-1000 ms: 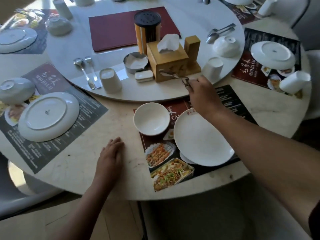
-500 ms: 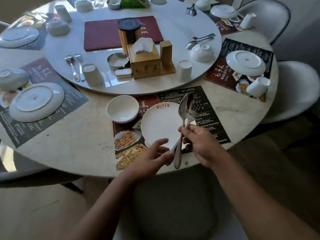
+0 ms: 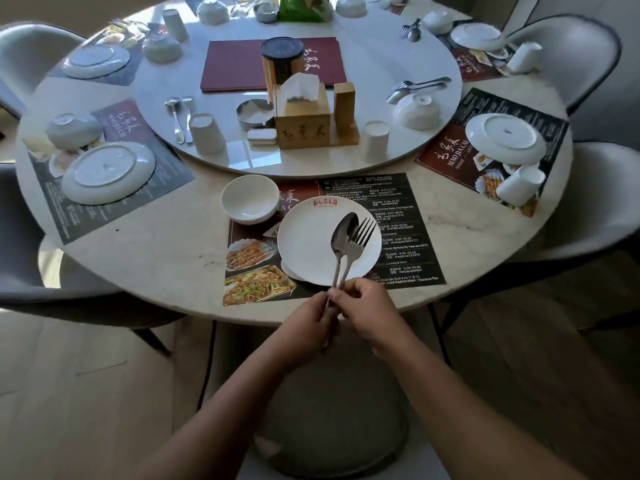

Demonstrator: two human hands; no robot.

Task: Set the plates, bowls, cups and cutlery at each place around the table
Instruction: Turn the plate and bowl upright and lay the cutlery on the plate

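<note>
Both my hands meet at the near edge of the table [image 3: 166, 258]: my right hand [image 3: 367, 306] pinches the handles of a spoon [image 3: 341, 237] and a fork [image 3: 360, 237] where they come together, and my left hand [image 3: 308, 320] curls its fingers onto the handle ends just beneath.

Pale marble forms the round table, which carries a white turntable [image 3: 381, 64] in the middle with a wooden tissue box [image 3: 303, 123] on it. Grey shell chairs ring the table on a light wood floor [image 3: 86, 393], and one round chair seat [image 3: 332, 410] sits directly below my arms.

Spoon and fork reach away from my hands over the white plate [image 3: 308, 244] on the printed menu placemat [image 3: 398, 230] in front of me. A small white bowl [image 3: 249, 199] stands upright just left of the plate's far edge.

Each piece runs lengthwise from me toward the table's centre, heads farthest from me. The spoon is on the left, the fork on the right with its tines leaning a little rightward, so the two spread into a narrow V from the pinch.
</note>
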